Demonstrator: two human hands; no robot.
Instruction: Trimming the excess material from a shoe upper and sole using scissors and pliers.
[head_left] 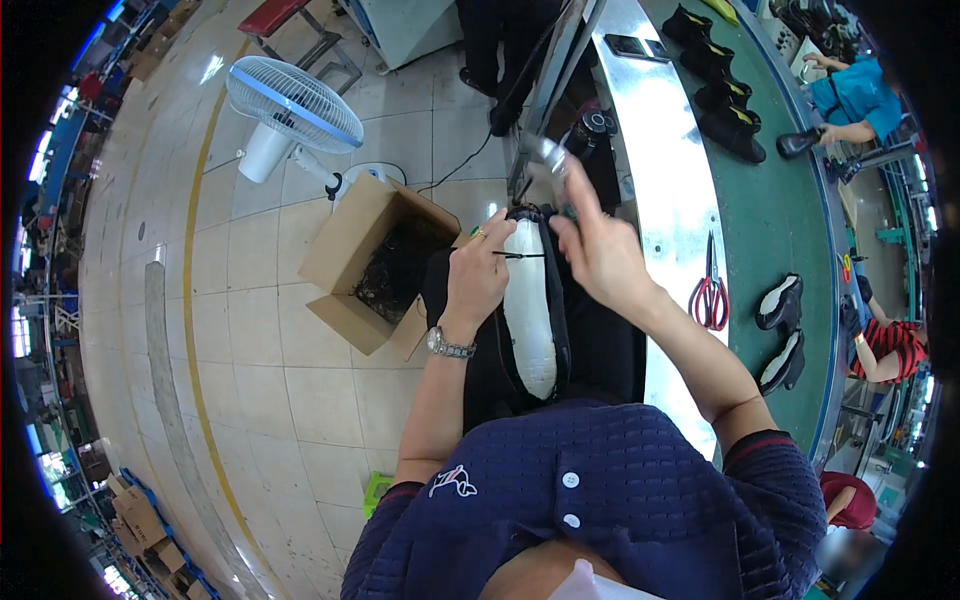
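Factory floor, conveyor bench. Left hand clamped on upturned black boot; right hand fingers pinching something above toe; lasting work unfinished.

you see a black boot with white lining, red-handled scissors, a green belt, and a brown cardboard box.

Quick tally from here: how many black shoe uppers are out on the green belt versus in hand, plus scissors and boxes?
Black shoe uppers on the green belt: 6, four far, two near
Upper in hand, left hand, right hand: 1
Red-handled scissors: 1
Open cardboard box: 1
Total: 9
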